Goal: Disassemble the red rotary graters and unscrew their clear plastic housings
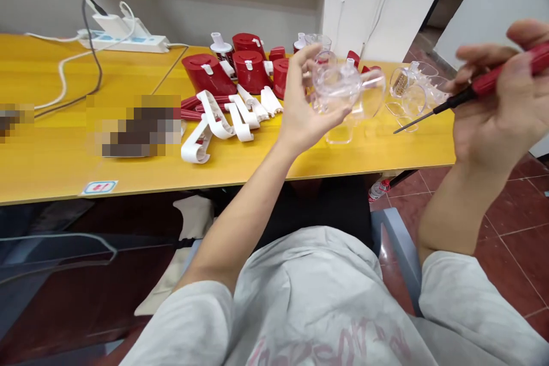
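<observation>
My left hand is closed around a clear plastic cup-like part, lifted above the table, with a see-through loop like a handle on its right side. In my right hand is a screwdriver with a red and black handle, its thin shaft pointing down and left. Beyond it, more clear plastic parts lie at the table's right end. White curved handle-shaped pieces and red housings are grouped left of my left hand.
The yellow table has a white power strip with cables at the back left. A pixelated dark object rests near the white pieces. The blue chair armrest is below my right forearm; a bottle stands on the floor.
</observation>
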`<state>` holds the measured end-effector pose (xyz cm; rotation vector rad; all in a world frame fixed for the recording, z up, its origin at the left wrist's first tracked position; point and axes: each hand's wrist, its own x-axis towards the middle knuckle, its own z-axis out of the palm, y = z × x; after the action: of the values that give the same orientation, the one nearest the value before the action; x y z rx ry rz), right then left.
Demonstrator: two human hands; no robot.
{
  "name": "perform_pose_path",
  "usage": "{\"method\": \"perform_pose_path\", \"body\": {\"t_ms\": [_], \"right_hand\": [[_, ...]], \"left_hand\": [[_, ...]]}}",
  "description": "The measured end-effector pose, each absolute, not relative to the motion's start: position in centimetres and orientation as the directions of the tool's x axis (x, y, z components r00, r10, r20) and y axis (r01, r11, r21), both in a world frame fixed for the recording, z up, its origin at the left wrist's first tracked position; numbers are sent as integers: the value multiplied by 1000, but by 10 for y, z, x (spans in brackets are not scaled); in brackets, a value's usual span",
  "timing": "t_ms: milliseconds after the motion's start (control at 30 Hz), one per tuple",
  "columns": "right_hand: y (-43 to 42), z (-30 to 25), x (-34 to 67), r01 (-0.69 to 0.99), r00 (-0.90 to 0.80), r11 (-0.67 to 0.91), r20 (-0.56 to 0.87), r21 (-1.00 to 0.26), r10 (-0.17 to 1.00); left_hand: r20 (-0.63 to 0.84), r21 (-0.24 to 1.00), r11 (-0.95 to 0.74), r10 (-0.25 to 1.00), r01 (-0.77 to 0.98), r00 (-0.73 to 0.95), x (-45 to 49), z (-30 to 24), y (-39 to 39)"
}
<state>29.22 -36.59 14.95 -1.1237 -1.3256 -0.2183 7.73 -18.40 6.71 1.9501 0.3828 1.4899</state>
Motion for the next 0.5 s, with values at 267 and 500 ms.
{"method": "perform_pose_path", "body": {"t_ms": [267,500], "right_hand": [[-313,175,244,555,221,711,901,-432,374],[-257,195,212,504,-70,728,818,-465,571]], "left_hand": [[763,609,-792,570,-41,306,25,11,-171],[816,554,-828,522,-80,250,15,1,-161]]}}
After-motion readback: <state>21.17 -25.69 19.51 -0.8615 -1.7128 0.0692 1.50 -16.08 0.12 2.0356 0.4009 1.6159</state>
